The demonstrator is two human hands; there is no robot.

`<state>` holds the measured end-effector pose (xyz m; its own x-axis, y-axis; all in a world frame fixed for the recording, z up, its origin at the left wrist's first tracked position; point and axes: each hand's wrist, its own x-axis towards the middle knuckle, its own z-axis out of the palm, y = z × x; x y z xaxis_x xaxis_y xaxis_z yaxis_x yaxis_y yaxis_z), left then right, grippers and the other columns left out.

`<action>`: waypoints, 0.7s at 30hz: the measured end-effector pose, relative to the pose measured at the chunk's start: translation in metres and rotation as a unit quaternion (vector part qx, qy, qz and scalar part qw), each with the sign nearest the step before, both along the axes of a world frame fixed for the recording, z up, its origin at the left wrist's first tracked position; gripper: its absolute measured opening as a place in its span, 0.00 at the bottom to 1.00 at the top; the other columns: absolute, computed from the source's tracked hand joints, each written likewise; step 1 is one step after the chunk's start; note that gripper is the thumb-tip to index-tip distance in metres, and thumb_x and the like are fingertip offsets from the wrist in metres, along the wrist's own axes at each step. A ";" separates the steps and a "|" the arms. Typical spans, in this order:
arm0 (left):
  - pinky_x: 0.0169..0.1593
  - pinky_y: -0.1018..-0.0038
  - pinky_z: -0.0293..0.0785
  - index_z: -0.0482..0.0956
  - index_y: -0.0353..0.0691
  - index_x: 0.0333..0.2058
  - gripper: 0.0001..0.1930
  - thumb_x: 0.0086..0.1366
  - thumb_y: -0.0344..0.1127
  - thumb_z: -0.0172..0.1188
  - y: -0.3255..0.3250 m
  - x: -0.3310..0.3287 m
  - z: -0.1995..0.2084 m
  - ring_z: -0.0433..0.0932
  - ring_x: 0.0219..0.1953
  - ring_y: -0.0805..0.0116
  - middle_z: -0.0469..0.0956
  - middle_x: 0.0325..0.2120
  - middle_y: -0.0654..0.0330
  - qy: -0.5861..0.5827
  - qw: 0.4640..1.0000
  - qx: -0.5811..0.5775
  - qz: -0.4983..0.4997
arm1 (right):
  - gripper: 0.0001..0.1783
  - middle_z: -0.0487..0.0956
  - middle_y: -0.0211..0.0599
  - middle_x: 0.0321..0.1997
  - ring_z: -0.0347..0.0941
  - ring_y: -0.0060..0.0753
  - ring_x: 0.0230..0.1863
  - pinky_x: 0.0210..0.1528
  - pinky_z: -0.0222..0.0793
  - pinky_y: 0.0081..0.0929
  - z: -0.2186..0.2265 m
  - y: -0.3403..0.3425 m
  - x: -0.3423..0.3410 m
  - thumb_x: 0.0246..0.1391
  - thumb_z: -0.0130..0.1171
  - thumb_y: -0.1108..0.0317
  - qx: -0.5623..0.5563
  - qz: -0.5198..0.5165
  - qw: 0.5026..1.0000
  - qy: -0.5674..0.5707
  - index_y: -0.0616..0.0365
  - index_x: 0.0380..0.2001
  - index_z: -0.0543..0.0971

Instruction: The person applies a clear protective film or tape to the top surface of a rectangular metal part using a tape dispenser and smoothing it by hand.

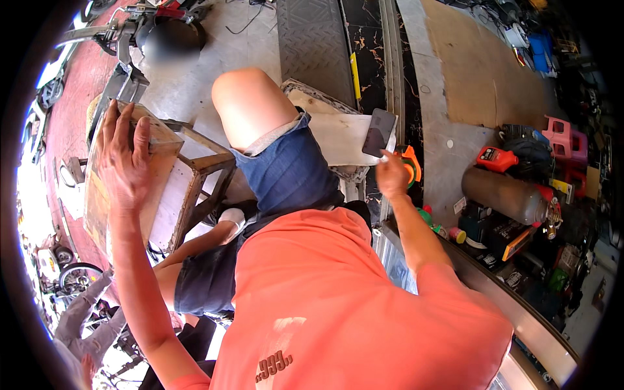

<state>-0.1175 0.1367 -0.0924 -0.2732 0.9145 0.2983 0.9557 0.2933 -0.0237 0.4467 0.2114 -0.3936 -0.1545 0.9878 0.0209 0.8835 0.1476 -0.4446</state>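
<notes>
I see my left hand (123,159) spread wide, flat on the wooden panel (97,195). My right hand (392,174) grips an orange tool (411,164) beside the phone (378,132).

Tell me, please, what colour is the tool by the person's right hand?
The tool is orange with a green part, at the right hand; the head view, the only one, shows it.

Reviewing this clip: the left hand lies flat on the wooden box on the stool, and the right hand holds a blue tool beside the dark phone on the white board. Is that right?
Not quite. In the head view the tool in the right hand is orange with green, not blue. The rest stands: the left hand lies flat on the wooden box on the stool, and the dark phone lies on the white board.
</notes>
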 end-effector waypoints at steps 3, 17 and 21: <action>0.75 0.55 0.60 0.79 0.38 0.65 0.29 0.80 0.55 0.52 0.000 -0.005 -0.001 0.66 0.73 0.42 0.69 0.71 0.45 -0.003 1.000 0.003 -0.005 | 0.43 0.86 0.56 0.48 0.83 0.61 0.49 0.52 0.78 0.56 -0.001 -0.007 -0.033 0.61 0.62 0.58 -0.175 0.081 0.972 -0.136 0.56 0.77 0.62; 0.75 0.55 0.60 0.78 0.39 0.66 0.29 0.81 0.55 0.51 -0.001 0.001 0.002 0.66 0.73 0.43 0.68 0.72 0.46 0.016 1.000 -0.009 0.004 | 0.41 0.86 0.54 0.53 0.85 0.56 0.52 0.56 0.77 0.52 0.000 0.003 -0.047 0.60 0.60 0.59 -0.213 -0.028 0.967 -0.140 0.55 0.76 0.65; 0.75 0.56 0.60 0.77 0.39 0.66 0.29 0.81 0.55 0.50 -0.002 0.000 0.003 0.66 0.74 0.44 0.68 0.73 0.46 0.030 0.999 -0.014 0.007 | 0.39 0.83 0.48 0.51 0.78 0.55 0.58 0.62 0.73 0.49 -0.019 0.022 -0.038 0.57 0.68 0.58 -0.051 -0.096 0.994 -0.017 0.59 0.69 0.70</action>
<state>-0.1171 0.1347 -0.0897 -0.2687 0.9187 0.2893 0.9482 0.3052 -0.0886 0.4085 0.2331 -0.4123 0.0378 0.9958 -0.0834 0.9061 -0.0694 -0.4173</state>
